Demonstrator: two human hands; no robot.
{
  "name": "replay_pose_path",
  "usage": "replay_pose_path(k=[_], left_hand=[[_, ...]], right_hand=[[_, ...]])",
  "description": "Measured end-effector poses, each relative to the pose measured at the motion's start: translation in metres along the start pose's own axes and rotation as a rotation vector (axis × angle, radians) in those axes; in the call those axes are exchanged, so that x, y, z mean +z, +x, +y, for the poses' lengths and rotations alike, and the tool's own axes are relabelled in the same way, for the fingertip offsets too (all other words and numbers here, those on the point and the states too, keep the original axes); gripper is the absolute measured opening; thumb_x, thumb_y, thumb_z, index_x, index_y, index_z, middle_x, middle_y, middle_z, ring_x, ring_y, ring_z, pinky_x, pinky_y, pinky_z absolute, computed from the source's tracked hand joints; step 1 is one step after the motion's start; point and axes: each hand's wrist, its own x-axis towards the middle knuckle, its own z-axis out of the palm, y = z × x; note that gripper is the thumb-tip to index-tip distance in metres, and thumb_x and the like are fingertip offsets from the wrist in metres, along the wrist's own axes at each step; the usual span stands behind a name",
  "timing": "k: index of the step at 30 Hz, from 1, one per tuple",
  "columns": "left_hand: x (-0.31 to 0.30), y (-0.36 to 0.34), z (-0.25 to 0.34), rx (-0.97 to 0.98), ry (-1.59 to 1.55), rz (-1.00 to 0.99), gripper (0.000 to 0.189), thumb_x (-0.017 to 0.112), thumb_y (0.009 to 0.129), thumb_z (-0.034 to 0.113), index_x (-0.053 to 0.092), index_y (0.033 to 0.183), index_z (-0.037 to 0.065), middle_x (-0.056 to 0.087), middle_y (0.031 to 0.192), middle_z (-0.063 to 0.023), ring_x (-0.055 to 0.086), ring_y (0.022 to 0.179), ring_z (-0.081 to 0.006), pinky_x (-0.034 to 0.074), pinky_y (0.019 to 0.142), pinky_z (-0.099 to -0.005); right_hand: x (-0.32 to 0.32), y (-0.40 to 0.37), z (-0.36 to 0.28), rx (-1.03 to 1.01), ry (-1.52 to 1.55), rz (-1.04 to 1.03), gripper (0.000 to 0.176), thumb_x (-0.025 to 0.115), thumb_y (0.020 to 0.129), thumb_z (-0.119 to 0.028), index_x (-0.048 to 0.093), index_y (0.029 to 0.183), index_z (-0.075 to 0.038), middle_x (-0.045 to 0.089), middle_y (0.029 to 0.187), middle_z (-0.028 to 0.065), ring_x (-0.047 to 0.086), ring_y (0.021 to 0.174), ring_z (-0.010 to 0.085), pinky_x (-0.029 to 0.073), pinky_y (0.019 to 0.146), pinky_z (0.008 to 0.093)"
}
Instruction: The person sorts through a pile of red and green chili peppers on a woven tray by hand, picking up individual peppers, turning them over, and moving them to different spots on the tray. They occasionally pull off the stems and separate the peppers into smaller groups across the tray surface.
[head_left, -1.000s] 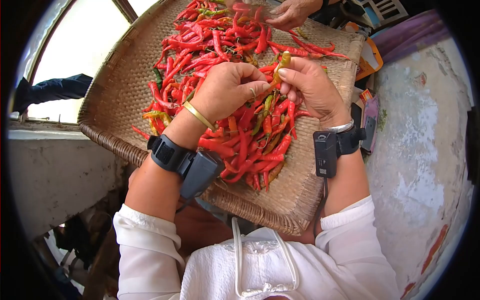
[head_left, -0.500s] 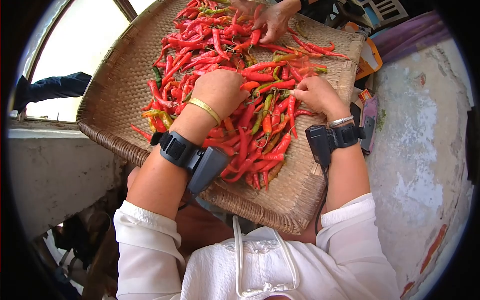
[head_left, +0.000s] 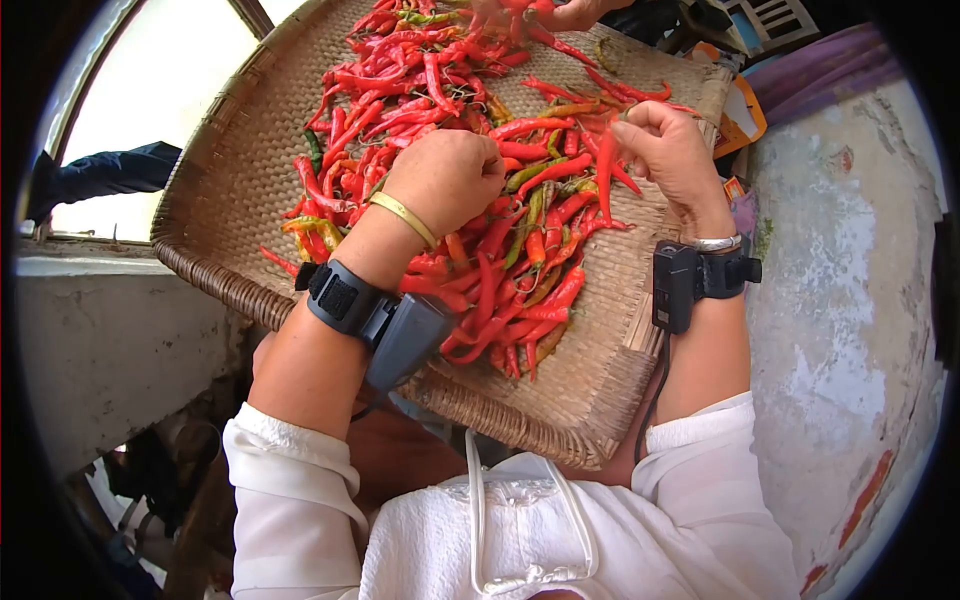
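My left hand [head_left: 441, 182], with a yellow bangle at its wrist, is closed over the middle of a heap of red chili peppers [head_left: 405, 85]. Its fingertips are turned away, so I cannot make out what they hold. My right hand [head_left: 668, 155] is raised at the heap's right side, thumb and fingers pinched on the top of a red chili pepper [head_left: 606, 172] that hangs down. Some peppers in the heap are green or yellowish. All lie in a large woven tray [head_left: 610, 355] across my lap.
At the top, another person's hand [head_left: 580, 13] is over the far peppers. A worn plaster wall [head_left: 830, 300] stands at the right, a bright window [head_left: 150, 90] at the left. An orange box [head_left: 742, 115] and purple cloth [head_left: 830, 70] lie beyond the tray's right edge.
My right hand has moved up and right, lifting a red chili pepper from the heap. My left hand has barely moved. The other person's hand has drawn back toward the top edge.
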Motion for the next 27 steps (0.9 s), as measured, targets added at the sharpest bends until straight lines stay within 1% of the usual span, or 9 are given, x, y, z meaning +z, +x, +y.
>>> replay_pose_path(k=[2,5,9,14,20,21,23,25,27], left_hand=[[0.002,0.000,0.000,-0.007,-0.036,-0.017,0.017,0.063,0.072,0.021,0.063,0.077,0.005,0.062,0.070,-0.0120,0.060,0.069,-0.0296,0.047,0.064,-0.0382],[0.009,-0.001,0.004,-0.038,0.105,0.030,0.020,0.065,0.071,0.024,0.063,0.077,0.005,0.062,0.074,-0.0126,0.060,0.071,-0.0300,0.047,0.064,-0.0398],[0.006,-0.002,0.007,-0.126,0.323,-0.034,0.023,0.066,0.070,0.028,0.064,0.076,0.006,0.062,0.075,-0.0127,0.061,0.074,-0.0297,0.048,0.065,-0.0409],[0.007,-0.003,0.005,-0.132,0.446,-0.030,0.022,0.066,0.069,0.029,0.065,0.075,0.008,0.062,0.075,-0.0125,0.061,0.074,-0.0298,0.048,0.065,-0.0412],[0.003,0.000,0.010,-0.221,0.481,-0.109,0.017,0.060,0.073,0.020,0.067,0.082,0.008,0.065,0.084,-0.0121,0.064,0.080,-0.0268,0.051,0.069,-0.0385],[0.004,-0.002,0.009,-0.156,0.425,0.022,0.014,0.060,0.071,0.019,0.064,0.077,0.007,0.063,0.078,-0.0118,0.062,0.075,-0.0285,0.050,0.066,-0.0396],[0.003,-0.004,0.007,-0.091,0.369,0.151,0.013,0.060,0.069,0.019,0.062,0.072,0.006,0.061,0.072,-0.0115,0.060,0.070,-0.0303,0.048,0.063,-0.0406],[0.001,-0.005,0.007,0.157,0.254,0.395,0.013,0.060,0.071,0.017,0.058,0.072,0.004,0.060,0.070,-0.0111,0.059,0.067,-0.0303,0.048,0.061,-0.0398],[-0.006,-0.006,0.011,0.148,0.178,0.337,0.013,0.060,0.072,0.017,0.059,0.074,0.004,0.060,0.070,-0.0113,0.059,0.067,-0.0300,0.047,0.061,-0.0391]], right_hand=[[0.001,0.001,-0.003,-0.136,0.695,0.395,0.023,0.061,0.082,-0.020,0.057,0.090,0.001,0.061,0.072,0.0033,0.057,0.060,0.0069,0.042,0.048,0.0179],[0.010,0.000,-0.009,-0.055,0.807,0.309,0.036,0.061,0.084,-0.023,0.052,0.106,0.004,0.062,0.076,0.0042,0.056,0.059,0.0057,0.042,0.047,0.0148],[0.030,-0.002,-0.004,0.024,0.315,0.110,0.032,0.061,0.082,-0.020,0.058,0.104,0.004,0.063,0.075,0.0051,0.057,0.057,0.0079,0.045,0.049,0.0194],[0.048,-0.001,-0.008,-0.118,0.122,-0.008,0.024,0.064,0.076,-0.017,0.064,0.093,0.000,0.062,0.068,0.0077,0.059,0.060,0.0124,0.047,0.059,0.0285],[0.062,-0.001,-0.008,-0.259,-0.012,-0.048,0.022,0.062,0.079,-0.011,0.061,0.098,-0.001,0.058,0.074,0.0019,0.053,0.064,0.0070,0.043,0.056,0.0215],[0.063,-0.002,-0.010,-0.260,-0.012,-0.051,0.022,0.062,0.079,-0.011,0.061,0.098,-0.001,0.058,0.074,0.0019,0.053,0.064,0.0070,0.043,0.056,0.0215],[0.064,-0.003,-0.018,-0.390,0.012,0.163,0.023,0.064,0.073,-0.015,0.063,0.093,-0.003,0.064,0.074,0.0125,0.062,0.070,0.0249,0.048,0.065,0.0331],[0.064,-0.002,-0.022,-0.509,-0.061,0.279,0.023,0.064,0.073,-0.014,0.063,0.093,-0.004,0.064,0.074,0.0118,0.061,0.069,0.0261,0.048,0.065,0.0337],[0.060,-0.004,-0.025,-0.625,-0.136,0.397,0.022,0.063,0.073,-0.014,0.064,0.093,-0.006,0.064,0.073,0.0112,0.061,0.068,0.0274,0.048,0.065,0.0343]])
